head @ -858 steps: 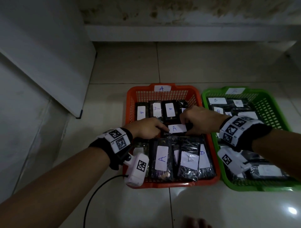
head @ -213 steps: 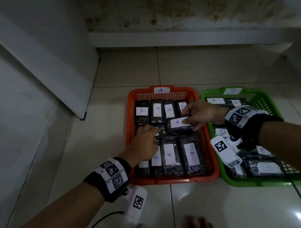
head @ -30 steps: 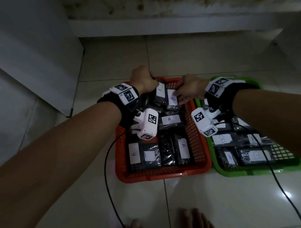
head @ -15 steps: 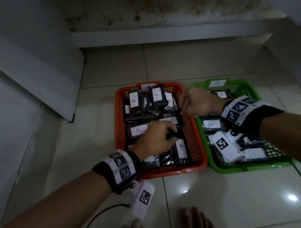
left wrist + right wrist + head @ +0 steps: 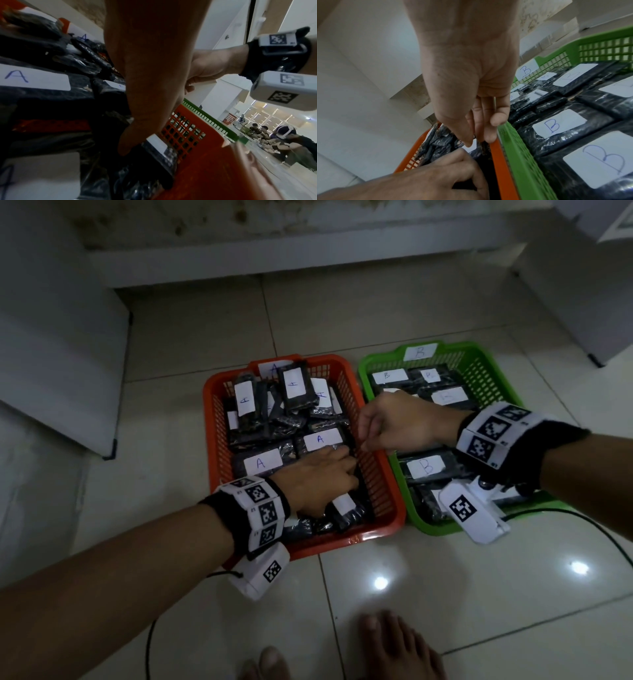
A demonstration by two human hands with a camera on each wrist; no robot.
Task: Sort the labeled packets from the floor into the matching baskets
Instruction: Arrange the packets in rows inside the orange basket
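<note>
Since half a second ago both hands have shifted right. Left hand (image 5: 320,481) presses curled fingers onto A packets (image 5: 320,440) in the orange basket (image 5: 383,501); whether it grips is unclear. Right hand (image 5: 394,422) hovers loose above the rim, empty. Packets look light, crinkly, slippery; pinch the edges.
</note>
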